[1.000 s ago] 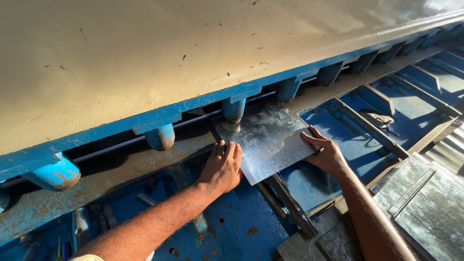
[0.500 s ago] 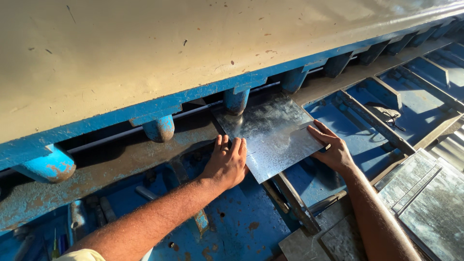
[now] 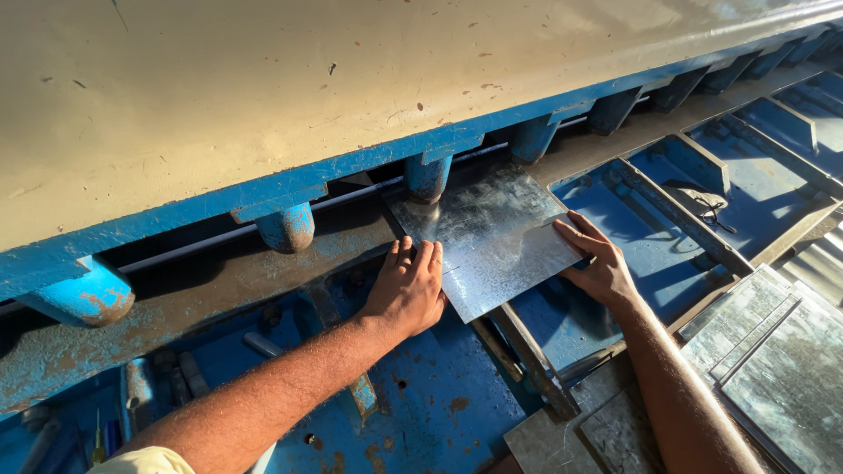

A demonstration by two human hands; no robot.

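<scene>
both hands flat and open on a shiny metal sheet [image 3: 492, 241], left hand [image 3: 408, 290] on its left edge, right hand [image 3: 597, 263] on the right corner, sheet tucked under blue clamp feet [image 3: 428, 178] at the machine bed's [image 3: 219, 290] back edge

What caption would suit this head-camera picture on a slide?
Both hands, left hand and right hand, press a metal sheet flat under a blue cutting machine.

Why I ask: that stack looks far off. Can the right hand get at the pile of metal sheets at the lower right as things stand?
Probably yes. The right hand rests on the metal sheet's edge, and the stacked sheets lie beside that forearm with nothing visible between them.
</scene>
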